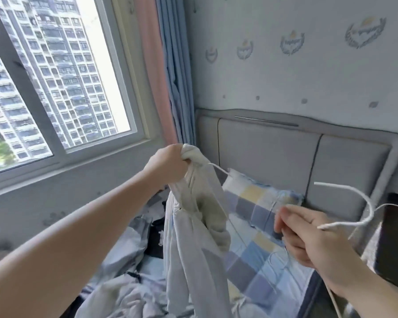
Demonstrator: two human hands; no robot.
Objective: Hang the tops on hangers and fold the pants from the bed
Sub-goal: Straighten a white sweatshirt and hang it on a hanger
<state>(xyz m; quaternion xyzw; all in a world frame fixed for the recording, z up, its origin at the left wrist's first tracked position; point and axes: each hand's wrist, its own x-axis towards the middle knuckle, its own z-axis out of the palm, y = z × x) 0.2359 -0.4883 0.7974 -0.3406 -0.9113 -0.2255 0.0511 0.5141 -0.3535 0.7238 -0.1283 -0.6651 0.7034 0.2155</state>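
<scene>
My left hand (168, 162) grips a bunched fold of a pale cream and light-blue top (193, 237) and holds it up over the bed, the rest of it hanging down. My right hand (308, 237) holds a white hanger (354, 203), its hook curving up and to the right; thin wires run from the hand toward the top. A dark garment (156, 237) lies on the bed behind the hanging top. More pale clothing (124, 294) is heaped at the bed's near side.
A checked pillow (262, 203) leans on the grey padded headboard (274, 152). The window (55, 88) and its sill run along the left, curtains (170, 76) in the corner. A dark flat object (393, 244) sits at the right edge.
</scene>
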